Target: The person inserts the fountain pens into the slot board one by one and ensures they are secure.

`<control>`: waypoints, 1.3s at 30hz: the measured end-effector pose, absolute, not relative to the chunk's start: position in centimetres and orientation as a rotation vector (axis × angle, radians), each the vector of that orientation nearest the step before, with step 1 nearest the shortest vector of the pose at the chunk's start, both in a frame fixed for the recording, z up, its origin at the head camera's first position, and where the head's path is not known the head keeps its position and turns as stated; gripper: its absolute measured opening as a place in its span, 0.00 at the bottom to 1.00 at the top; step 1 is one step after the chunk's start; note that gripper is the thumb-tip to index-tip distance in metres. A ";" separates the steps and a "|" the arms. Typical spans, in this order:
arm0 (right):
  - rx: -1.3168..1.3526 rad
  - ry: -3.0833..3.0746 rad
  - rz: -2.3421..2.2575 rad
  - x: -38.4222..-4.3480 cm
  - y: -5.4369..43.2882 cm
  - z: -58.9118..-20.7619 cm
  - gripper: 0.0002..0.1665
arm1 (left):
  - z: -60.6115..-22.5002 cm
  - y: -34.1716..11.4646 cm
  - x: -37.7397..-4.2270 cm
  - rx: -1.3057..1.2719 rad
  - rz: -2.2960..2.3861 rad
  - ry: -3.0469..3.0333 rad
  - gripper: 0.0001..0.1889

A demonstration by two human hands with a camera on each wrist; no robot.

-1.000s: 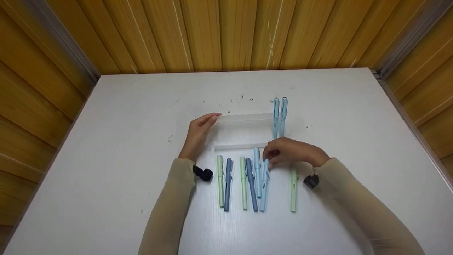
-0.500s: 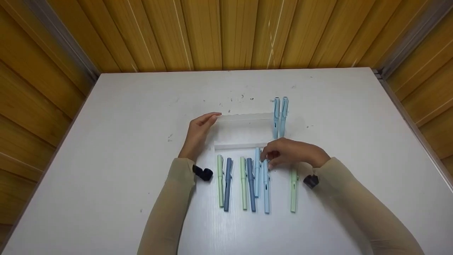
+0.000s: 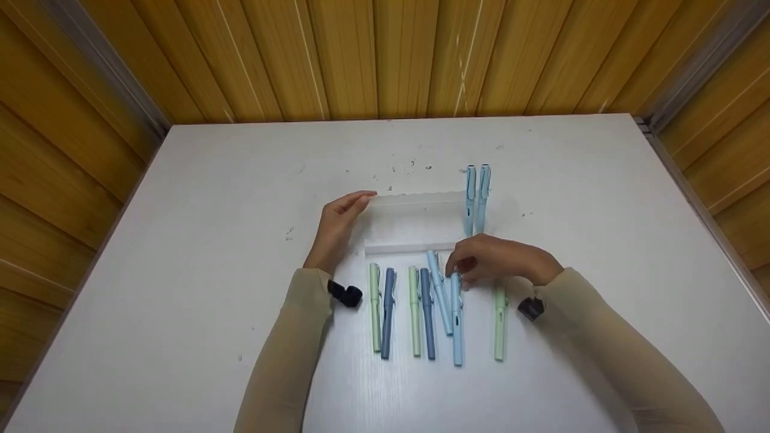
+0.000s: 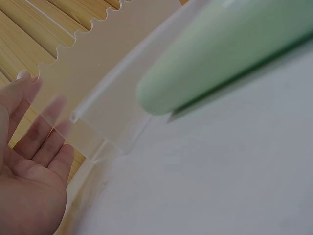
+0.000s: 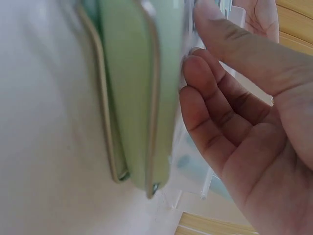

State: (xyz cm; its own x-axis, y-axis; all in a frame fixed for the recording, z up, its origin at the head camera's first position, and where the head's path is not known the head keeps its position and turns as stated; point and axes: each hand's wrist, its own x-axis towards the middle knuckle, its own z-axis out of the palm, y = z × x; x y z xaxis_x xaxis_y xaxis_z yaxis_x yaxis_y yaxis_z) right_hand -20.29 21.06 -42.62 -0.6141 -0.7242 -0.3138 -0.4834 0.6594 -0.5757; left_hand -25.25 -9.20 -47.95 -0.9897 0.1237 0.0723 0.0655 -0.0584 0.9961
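My left hand (image 3: 341,225) pinches the left end of a clear acrylic pen stand (image 3: 415,248), thumb on one side of its scalloped panel (image 4: 98,46) and fingers behind it. On the table in front of the stand, my right hand (image 3: 502,258) pinches the cap end of a light blue pen (image 3: 457,325) between thumb and forefinger. A second light blue pen (image 3: 440,294) lies slanted just left of it. Next to that are a dark blue pen (image 3: 428,319) and a light green pen (image 3: 415,319). Two light blue pens (image 3: 475,198) rest on the stand's right end.
Farther left lie another green pen (image 3: 375,313) and another dark blue pen (image 3: 387,319). A lone green pen (image 3: 499,325) lies below the right hand. The white table (image 3: 180,270) meets yellow wood-look panels (image 3: 397,60) behind.
The pinched light blue pen has shifted slightly right and straightened. The light blue pen beside it has swung, its lower end now farther right. The left hand stays on the stand.
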 end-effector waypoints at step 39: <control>-0.666 2.156 -1.138 -21.3 23.0 -41.9 0.21 | -47.8 -9.0 -25.2 0.137 2.229 2.147 0.14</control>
State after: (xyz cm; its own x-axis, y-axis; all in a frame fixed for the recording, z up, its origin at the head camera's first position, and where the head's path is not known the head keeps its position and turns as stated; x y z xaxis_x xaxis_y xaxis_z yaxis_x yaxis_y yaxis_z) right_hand -21.25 23.00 -41.88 -0.6909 -0.6681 -0.2761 -0.1488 0.5052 -0.8501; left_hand -25.21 -9.00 -47.85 -0.9952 0.0927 0.0330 0.0295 -0.0389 0.9988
